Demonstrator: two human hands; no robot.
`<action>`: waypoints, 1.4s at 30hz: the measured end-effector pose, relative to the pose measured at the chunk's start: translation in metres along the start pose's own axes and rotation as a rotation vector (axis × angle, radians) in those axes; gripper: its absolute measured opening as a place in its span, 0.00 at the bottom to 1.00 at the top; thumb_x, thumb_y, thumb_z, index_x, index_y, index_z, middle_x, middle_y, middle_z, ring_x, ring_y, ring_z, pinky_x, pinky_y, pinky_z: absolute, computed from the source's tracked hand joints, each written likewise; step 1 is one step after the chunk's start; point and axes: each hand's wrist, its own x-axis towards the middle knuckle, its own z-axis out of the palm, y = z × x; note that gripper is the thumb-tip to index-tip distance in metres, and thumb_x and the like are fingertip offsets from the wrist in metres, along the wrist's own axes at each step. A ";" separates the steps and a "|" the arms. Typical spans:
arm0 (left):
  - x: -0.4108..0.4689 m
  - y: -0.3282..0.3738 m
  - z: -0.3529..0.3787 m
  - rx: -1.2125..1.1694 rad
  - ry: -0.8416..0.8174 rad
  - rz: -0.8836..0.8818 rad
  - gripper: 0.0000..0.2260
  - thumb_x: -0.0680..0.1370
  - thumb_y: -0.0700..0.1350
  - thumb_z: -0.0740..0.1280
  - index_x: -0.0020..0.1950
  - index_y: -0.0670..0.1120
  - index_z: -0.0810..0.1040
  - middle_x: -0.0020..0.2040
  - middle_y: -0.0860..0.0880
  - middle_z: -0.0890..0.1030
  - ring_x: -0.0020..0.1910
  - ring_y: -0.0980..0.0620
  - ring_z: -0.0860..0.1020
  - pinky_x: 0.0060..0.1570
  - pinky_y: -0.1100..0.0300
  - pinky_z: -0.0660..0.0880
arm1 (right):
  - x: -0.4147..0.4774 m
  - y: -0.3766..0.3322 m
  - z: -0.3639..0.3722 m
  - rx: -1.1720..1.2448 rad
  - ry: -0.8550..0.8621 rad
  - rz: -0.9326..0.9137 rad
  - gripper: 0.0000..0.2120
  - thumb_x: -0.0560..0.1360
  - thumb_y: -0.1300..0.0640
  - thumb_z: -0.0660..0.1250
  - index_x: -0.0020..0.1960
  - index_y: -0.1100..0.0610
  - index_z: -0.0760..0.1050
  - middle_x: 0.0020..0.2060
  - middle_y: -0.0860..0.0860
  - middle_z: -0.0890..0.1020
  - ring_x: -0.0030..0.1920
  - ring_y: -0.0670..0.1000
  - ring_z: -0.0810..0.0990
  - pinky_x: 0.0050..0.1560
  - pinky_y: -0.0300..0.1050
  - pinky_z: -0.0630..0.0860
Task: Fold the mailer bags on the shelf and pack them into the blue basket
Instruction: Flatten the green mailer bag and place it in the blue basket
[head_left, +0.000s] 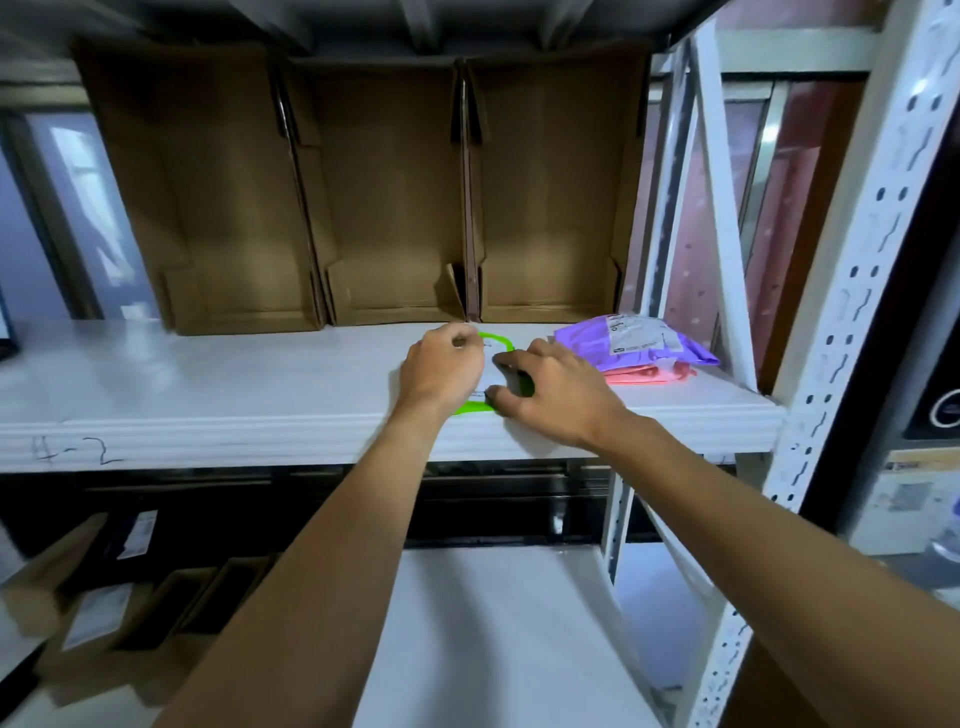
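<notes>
A green mailer bag (497, 344) lies flat on the white shelf (208, 384), mostly hidden under both hands. My left hand (441, 371) has curled fingers and pinches the bag's far edge. My right hand (550, 389) presses on the bag's right side, fingertips curled onto it. A purple mailer bag (628, 340) with a white label lies on top of a pink mailer bag (649, 374) at the shelf's right end. No blue basket shows in this view.
Three open brown cardboard boxes (389, 197) stand on their sides at the back of the shelf. A white perforated upright (841, 312) frames the right side. Below, a lower white shelf (493, 623) and labelled cardboard boxes (104, 618) at lower left.
</notes>
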 end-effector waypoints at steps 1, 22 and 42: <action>0.001 -0.001 -0.001 0.010 -0.012 0.014 0.15 0.80 0.46 0.60 0.60 0.55 0.82 0.65 0.52 0.81 0.66 0.45 0.74 0.67 0.54 0.71 | -0.005 -0.002 0.000 -0.002 0.013 -0.006 0.25 0.76 0.38 0.62 0.68 0.49 0.74 0.58 0.52 0.77 0.63 0.56 0.72 0.60 0.52 0.72; -0.002 -0.010 -0.011 0.563 -0.378 0.270 0.23 0.84 0.52 0.55 0.79 0.52 0.61 0.75 0.46 0.70 0.70 0.43 0.70 0.71 0.46 0.65 | 0.051 -0.045 0.004 0.336 -0.187 0.067 0.25 0.84 0.43 0.44 0.76 0.51 0.64 0.77 0.51 0.64 0.76 0.52 0.61 0.73 0.48 0.56; 0.005 -0.003 -0.012 0.538 -0.386 0.158 0.20 0.85 0.49 0.57 0.77 0.50 0.67 0.73 0.46 0.72 0.69 0.45 0.71 0.58 0.59 0.65 | 0.057 -0.027 0.023 0.374 -0.298 0.120 0.25 0.83 0.45 0.42 0.72 0.54 0.66 0.74 0.53 0.67 0.74 0.52 0.64 0.73 0.52 0.59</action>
